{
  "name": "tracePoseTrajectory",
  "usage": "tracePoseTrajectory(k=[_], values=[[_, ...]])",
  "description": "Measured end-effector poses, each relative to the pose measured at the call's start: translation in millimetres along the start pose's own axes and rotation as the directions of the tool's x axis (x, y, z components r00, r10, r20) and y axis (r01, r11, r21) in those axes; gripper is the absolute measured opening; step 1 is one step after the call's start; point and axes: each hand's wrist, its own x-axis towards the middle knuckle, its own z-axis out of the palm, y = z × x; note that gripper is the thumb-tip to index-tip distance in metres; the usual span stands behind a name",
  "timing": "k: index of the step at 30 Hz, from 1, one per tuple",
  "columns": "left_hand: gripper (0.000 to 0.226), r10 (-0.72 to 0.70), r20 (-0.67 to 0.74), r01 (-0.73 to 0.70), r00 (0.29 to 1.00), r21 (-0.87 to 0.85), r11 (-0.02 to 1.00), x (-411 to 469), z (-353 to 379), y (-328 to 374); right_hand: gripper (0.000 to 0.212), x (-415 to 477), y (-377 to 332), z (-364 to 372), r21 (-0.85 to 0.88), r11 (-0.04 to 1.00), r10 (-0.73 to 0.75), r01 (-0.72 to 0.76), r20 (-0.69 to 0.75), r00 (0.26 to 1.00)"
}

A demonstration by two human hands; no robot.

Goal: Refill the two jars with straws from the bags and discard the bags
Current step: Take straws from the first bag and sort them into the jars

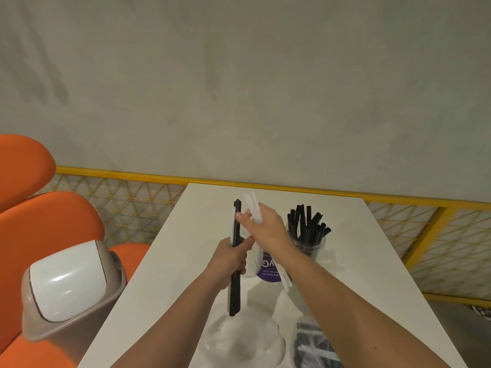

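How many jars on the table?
2. One jar of black straws on the right; one purple-labelled jar left of it and nearer, partly hidden behind the right hand and wrist. None others visible.

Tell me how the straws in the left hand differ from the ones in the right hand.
The left hand grips black straws; the right hand holds white straws. The black straws stand almost upright, while the white straws lean, tops toward the left. The black straws look sharp, the white straws blurred. Both bundles are long, thin and held above the table.
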Motion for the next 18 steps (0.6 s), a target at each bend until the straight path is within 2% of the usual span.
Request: tracePoseTrajectory(k=[4,7,9,13,18], values=[[0.013,0.107,-0.069,-0.094,0.992,0.172,0.981,1,7,-2,0.041,-1,6,14,-0.176,0.984,-0.010,0.007,-0.015,1.000],[0.008,0.183,-0.093,-0.156,0.979,0.241,0.958,2,10,-5,0.029,2,6,18,-0.235,0.972,-0.024,0.017,-0.027,0.999],[0.004,0.197,-0.110,-0.166,0.974,0.241,0.956,2,10,-5,0.023,5,5,17,-0.225,0.974,-0.016,0.016,0.002,1.000],[0.008,0.166,-0.128,-0.136,0.978,0.216,0.967,4,8,-7,0.026,8,7,14,-0.186,0.981,0.066,-0.049,0.090,0.994],[0.012,0.158,-0.119,-0.134,0.980,0.188,0.973,4,9,-10,0.013,9,8,15,-0.208,0.974,0.111,-0.087,0.108,0.988]])
